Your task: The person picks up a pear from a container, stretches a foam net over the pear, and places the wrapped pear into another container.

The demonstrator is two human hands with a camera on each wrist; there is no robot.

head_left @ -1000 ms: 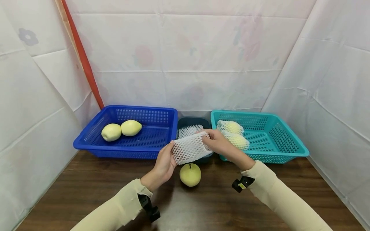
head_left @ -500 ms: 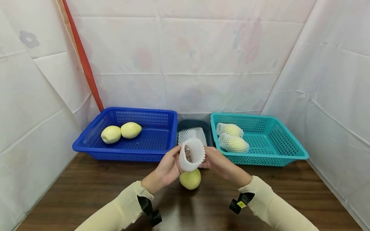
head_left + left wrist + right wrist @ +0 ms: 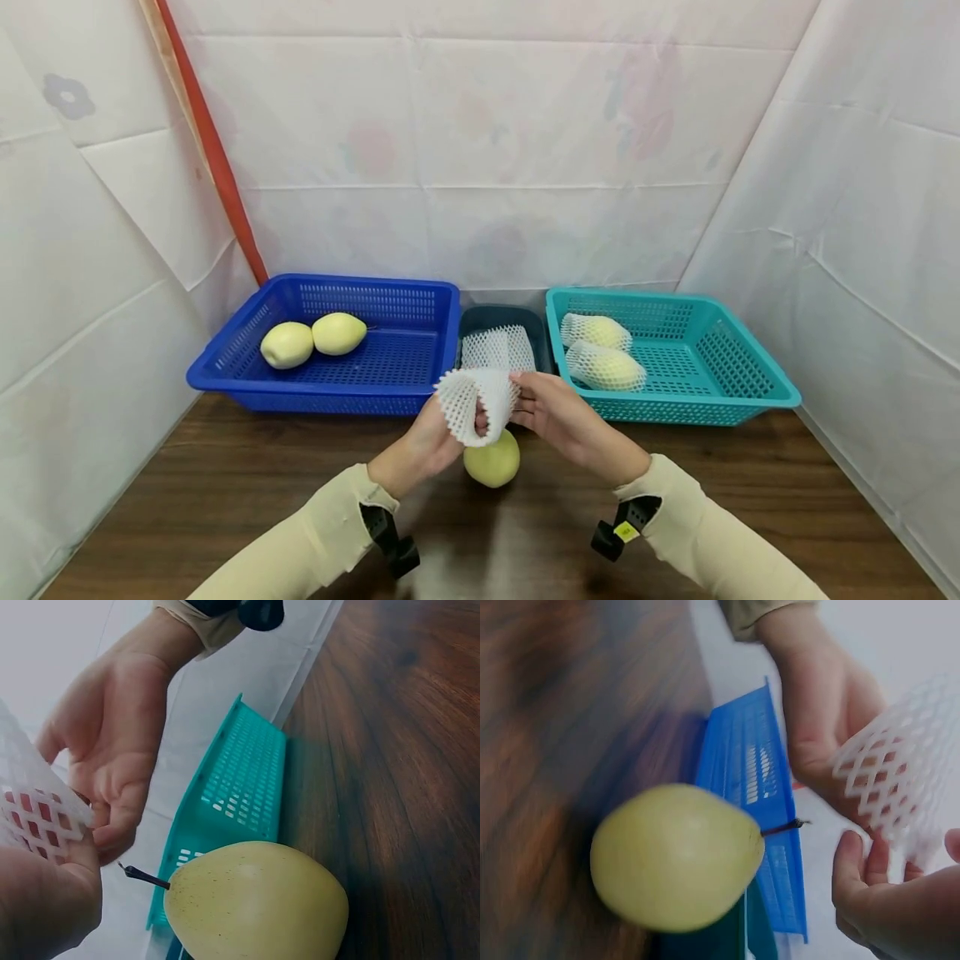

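A white foam fruit net [image 3: 491,396], its mouth spread wide, is held up over the table between both hands. My left hand [image 3: 427,442] grips it from the left, with some fingers showing inside the mouth. My right hand [image 3: 562,421] pinches its right side with thumb and fingers. Just below the net, a yellow-green pear [image 3: 492,463] stands on the table, stem up, its top partly covered by the net in the head view. In the left wrist view the pear [image 3: 255,904] is apart from both hands. The right wrist view shows the net's mesh [image 3: 892,765] stretched between the hands.
Two bare pears [image 3: 313,337] lie in a blue basket [image 3: 322,387] at left. A dark bin [image 3: 542,337] behind the hands holds more foam nets [image 3: 498,346]. At right, a teal basket [image 3: 720,404] contains two netted pears [image 3: 606,354]. Cloth walls surround the table.
The flat net has been turned and its mouth opened, first facing up, now tipped toward the left. The right hand has come down from the net's upper edge to its side. The pear stays put.
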